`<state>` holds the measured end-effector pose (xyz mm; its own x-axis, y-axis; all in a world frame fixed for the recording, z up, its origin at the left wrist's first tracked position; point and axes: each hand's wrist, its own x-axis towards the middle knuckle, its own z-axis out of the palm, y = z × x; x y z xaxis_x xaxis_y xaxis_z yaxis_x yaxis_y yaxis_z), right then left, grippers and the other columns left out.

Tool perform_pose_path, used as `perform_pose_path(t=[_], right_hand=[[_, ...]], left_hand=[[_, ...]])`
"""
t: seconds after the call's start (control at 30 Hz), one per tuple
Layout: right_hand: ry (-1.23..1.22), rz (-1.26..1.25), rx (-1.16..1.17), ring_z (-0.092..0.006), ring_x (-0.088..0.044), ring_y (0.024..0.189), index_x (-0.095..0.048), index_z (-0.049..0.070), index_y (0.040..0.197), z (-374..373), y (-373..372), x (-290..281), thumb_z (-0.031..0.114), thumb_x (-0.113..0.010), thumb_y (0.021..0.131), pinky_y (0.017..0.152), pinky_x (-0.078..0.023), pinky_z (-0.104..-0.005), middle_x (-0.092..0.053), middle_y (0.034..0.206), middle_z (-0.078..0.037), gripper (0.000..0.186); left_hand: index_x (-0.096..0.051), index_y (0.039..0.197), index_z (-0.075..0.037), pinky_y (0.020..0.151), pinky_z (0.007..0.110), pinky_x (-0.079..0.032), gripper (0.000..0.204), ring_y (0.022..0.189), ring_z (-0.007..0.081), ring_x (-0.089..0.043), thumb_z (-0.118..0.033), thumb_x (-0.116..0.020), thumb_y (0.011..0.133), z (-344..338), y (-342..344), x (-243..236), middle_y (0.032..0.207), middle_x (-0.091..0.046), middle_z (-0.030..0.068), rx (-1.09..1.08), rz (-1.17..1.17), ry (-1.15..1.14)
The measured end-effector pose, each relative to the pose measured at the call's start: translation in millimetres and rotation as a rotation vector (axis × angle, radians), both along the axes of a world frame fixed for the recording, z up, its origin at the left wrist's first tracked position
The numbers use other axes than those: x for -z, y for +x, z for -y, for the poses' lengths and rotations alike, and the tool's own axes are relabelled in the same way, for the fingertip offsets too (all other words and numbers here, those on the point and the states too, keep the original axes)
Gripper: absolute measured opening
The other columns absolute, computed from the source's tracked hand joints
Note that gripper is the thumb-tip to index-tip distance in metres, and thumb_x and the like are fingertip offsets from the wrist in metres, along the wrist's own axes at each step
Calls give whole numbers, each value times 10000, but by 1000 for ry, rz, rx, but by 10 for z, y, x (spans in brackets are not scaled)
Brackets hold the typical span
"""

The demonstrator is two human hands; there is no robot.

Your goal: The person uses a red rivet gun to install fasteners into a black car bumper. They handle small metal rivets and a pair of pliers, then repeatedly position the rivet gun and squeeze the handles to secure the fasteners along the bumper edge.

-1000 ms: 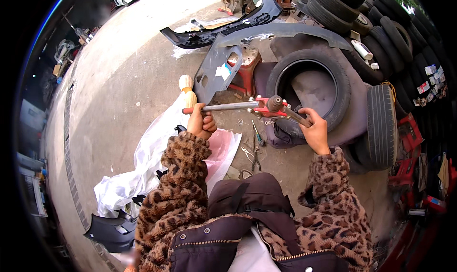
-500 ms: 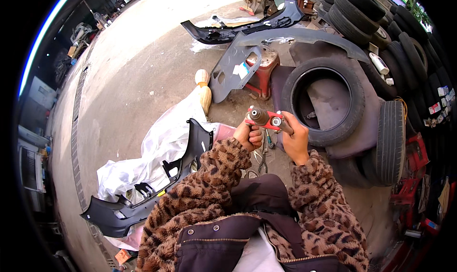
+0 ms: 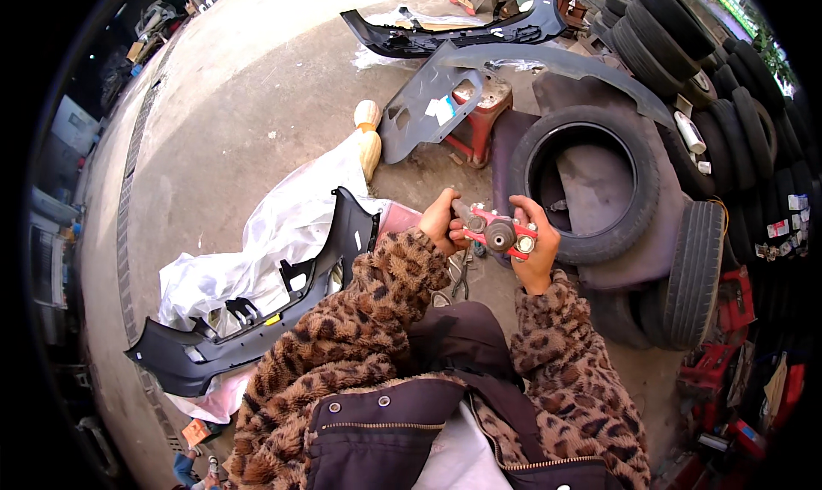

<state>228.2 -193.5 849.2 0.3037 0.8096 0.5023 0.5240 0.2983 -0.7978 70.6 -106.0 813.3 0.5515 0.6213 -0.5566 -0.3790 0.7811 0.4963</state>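
Both hands clamped on a small red tool (image 3: 501, 231), held above the concrete floor (image 3: 248, 104) just before the flat tyre (image 3: 582, 186): left hand (image 3: 443, 223) on its metal end, right hand (image 3: 533, 248) cupping the body. Likely risk: the grip slips, dropping it among pliers (image 3: 460, 276) below.

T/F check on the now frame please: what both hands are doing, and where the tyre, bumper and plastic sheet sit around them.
1. Both hands grip the small red metal tool. True: left hand and right hand both hold it.
2. A black rubber tyre lies flat beyond the tool. True.
3. The dark grey plastic bumper lies to the person's right. False: it is on the left, on the white plastic sheet.
4. The hands are in gloves. False: they are bare, with leopard-print sleeves.
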Motion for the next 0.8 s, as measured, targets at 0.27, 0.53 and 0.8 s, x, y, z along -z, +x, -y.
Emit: perform_pose_path(t=[0.27,0.53,0.8], right_hand=[[-7,-28,-6,-138,-637,839,-672,21,1119,42,20,-7,93,-615,1000,757,-504,-283,-694,910,-102,150],[-79,-95,90,-44,-482,666,-670,-1,1057,129,397,-35,42,-685,922,611,-423,-246,-539,672,-3,142],[-293,-383,-111,-34,-437,653,-644,-36,1075,132,404,-220,185,-688,966,584,-373,-231,-527,686,45,251]], left_hand=[[-364,602,-167,431,296,-219,461,403,117,-254,-453,-469,949,-53,70,14,484,-269,-42,-48,-7,-154],[-401,679,-150,442,288,-259,402,409,116,-280,-408,-542,954,-292,-509,-213,492,-298,-23,-405,40,73],[-354,597,-153,434,306,-264,461,402,137,-278,-358,-534,969,-259,-713,-545,463,-298,-9,-733,137,306]])
